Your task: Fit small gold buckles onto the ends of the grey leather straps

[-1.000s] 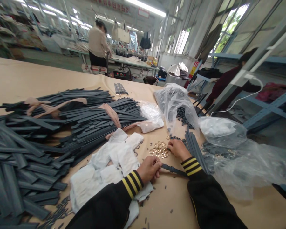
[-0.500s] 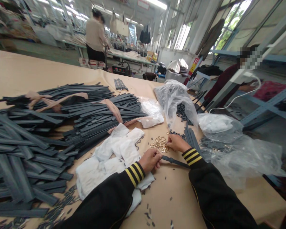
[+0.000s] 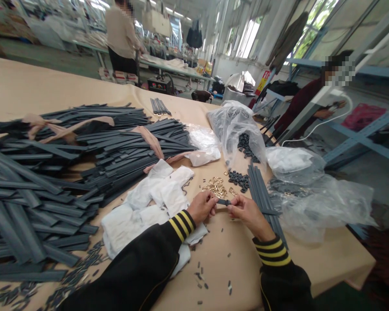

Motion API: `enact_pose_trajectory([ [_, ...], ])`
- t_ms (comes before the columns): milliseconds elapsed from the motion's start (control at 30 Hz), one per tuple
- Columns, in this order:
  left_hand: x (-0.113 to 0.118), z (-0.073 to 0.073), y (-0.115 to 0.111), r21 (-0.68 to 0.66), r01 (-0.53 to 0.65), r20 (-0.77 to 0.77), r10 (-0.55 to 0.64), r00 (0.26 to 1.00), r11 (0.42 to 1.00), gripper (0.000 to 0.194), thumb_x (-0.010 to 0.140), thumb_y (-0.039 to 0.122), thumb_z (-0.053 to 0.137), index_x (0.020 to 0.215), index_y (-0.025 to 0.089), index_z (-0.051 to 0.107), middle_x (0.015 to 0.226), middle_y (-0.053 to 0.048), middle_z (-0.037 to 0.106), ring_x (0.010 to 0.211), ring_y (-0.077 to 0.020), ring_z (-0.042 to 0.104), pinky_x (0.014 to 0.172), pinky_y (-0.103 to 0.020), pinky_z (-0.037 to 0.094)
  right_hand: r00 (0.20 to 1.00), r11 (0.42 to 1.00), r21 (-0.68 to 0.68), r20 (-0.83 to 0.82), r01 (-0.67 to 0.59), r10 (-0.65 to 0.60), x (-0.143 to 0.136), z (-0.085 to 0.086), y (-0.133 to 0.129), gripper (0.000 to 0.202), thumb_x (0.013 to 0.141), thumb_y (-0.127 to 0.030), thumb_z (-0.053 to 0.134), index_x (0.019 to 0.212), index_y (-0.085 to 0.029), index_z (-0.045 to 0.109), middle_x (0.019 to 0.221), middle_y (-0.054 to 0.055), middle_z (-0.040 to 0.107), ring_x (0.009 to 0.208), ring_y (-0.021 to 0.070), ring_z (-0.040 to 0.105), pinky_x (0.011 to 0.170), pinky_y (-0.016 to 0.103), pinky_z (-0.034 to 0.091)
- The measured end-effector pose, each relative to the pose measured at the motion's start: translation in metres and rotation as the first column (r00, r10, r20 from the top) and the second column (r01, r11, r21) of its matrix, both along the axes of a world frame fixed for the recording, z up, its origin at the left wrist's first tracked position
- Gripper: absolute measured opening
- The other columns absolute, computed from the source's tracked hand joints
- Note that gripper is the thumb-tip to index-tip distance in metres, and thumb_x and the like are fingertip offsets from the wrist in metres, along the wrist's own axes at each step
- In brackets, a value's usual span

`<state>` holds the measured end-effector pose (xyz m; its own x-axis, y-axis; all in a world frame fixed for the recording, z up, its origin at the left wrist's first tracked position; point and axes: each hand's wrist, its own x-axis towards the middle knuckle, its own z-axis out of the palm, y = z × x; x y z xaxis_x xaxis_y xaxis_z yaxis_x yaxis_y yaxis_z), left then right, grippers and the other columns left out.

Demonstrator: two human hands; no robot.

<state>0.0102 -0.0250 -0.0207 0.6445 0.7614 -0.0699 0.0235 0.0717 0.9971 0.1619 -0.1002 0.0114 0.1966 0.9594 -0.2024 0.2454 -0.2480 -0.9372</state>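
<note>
A dark grey strap [image 3: 222,201] runs between my two hands, just in front of a small pile of gold metal buckles [image 3: 215,186]. My left hand [image 3: 201,208] is closed in a pinch on its left end; whether a buckle is under those fingertips I cannot tell. With thumb and fingers, my right hand [image 3: 248,212] grips the strap beside a small dark loop [image 3: 227,202] around it. Beyond my right hand lie a heap of dark loops [image 3: 239,180] and a row of loose straps [image 3: 261,190].
Bundles of dark straps [image 3: 142,144] tied with cloth cover the left side. White cloth-like sheets [image 3: 149,216] lie left of my hands. Clear plastic bags [image 3: 233,125] stand behind and to the right. Tiny dark scraps dot the table [image 3: 240,268]. Two people are farther off.
My right hand has left the buckle pile and come down and right onto the strap. My left hand stays pinched on the strap's end. The view has shifted slightly.
</note>
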Motion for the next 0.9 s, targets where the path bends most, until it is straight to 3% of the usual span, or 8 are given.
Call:
enact_pose_trajectory([
  [133, 0.001, 0.000, -0.001, 0.000, -0.004, 0.015, 0.004, 1.000, 1.000, 0.020, 0.075, 0.035, 0.046, 0.071, 0.016, 0.041, 0.048, 0.006, 0.049, 0.037, -0.0058, 0.044, 0.036, -0.016, 0.035, 0.990, 0.989, 0.042, 0.025, 0.140, -0.141, -0.011, -0.004, 0.003, 0.026, 0.062, -0.030, 0.064, 0.076, -0.018, 0.044, 0.064, -0.003, 0.053, 0.054, 0.0115, 0.055, 0.052, 0.027, 0.048],
  [267, 0.000, 0.002, -0.003, 0.008, -0.008, 0.013, 0.008, 1.000, 1.000, 0.019, 0.076, 0.034, 0.046, 0.072, 0.016, 0.040, 0.045, 0.007, 0.047, 0.036, -0.0060, 0.043, 0.036, -0.017, 0.035, 0.988, 0.987, 0.030, -0.008, 0.155, -0.155, -0.018, -0.003, 0.002, 0.027, 0.062, -0.035, 0.064, 0.074, -0.018, 0.047, 0.061, -0.002, 0.056, 0.053, 0.0124, 0.054, 0.053, 0.028, 0.048],
  [433, 0.000, 0.002, -0.003, 0.066, 0.004, 0.004, -0.004, 1.000, 0.998, 0.018, 0.077, 0.033, 0.045, 0.072, 0.016, 0.041, 0.043, 0.007, 0.047, 0.035, -0.0058, 0.041, 0.037, -0.016, 0.034, 0.969, 0.989, 0.020, -0.203, 0.146, -0.139, -0.017, -0.007, -0.004, 0.029, 0.060, -0.035, 0.069, 0.070, -0.017, 0.048, 0.060, -0.005, 0.051, 0.054, 0.0092, 0.052, 0.053, 0.024, 0.047],
  [600, 0.001, -0.003, -0.001, 0.098, 0.015, 0.029, -0.017, 0.999, 0.995, 0.019, 0.077, 0.035, 0.045, 0.072, 0.017, 0.041, 0.044, 0.007, 0.047, 0.036, -0.0067, 0.043, 0.038, -0.018, 0.035, 0.923, 0.975, 0.005, -0.324, 0.221, -0.208, -0.016, -0.012, -0.004, 0.030, 0.058, -0.036, 0.071, 0.068, -0.017, 0.050, 0.060, -0.004, 0.059, 0.055, 0.0104, 0.055, 0.056, 0.024, 0.046],
  [733, 0.002, -0.005, -0.002, 0.121, 0.008, 0.040, -0.013, 0.999, 0.993, 0.019, 0.078, 0.035, 0.044, 0.072, 0.017, 0.041, 0.047, 0.007, 0.047, 0.039, -0.0075, 0.045, 0.040, -0.019, 0.036, 0.917, 0.964, 0.024, -0.316, 0.266, -0.245, -0.020, -0.015, -0.002, 0.029, 0.058, -0.036, 0.071, 0.067, -0.016, 0.052, 0.062, -0.001, 0.063, 0.057, 0.0115, 0.057, 0.057, 0.024, 0.046],
  [900, 0.000, -0.002, -0.003, 0.259, -0.013, -0.040, 0.024, 0.999, 0.966, 0.013, 0.078, 0.029, 0.043, 0.073, 0.017, 0.043, 0.046, 0.007, 0.045, 0.041, -0.0076, 0.045, 0.046, -0.020, 0.036, 0.931, 0.956, 0.090, -0.271, 0.278, -0.245, -0.025, -0.015, -0.004, 0.026, 0.060, -0.035, 0.069, 0.070, -0.015, 0.054, 0.064, 0.001, 0.064, 0.058, 0.0124, 0.058, 0.056, 0.024, 0.046],
])
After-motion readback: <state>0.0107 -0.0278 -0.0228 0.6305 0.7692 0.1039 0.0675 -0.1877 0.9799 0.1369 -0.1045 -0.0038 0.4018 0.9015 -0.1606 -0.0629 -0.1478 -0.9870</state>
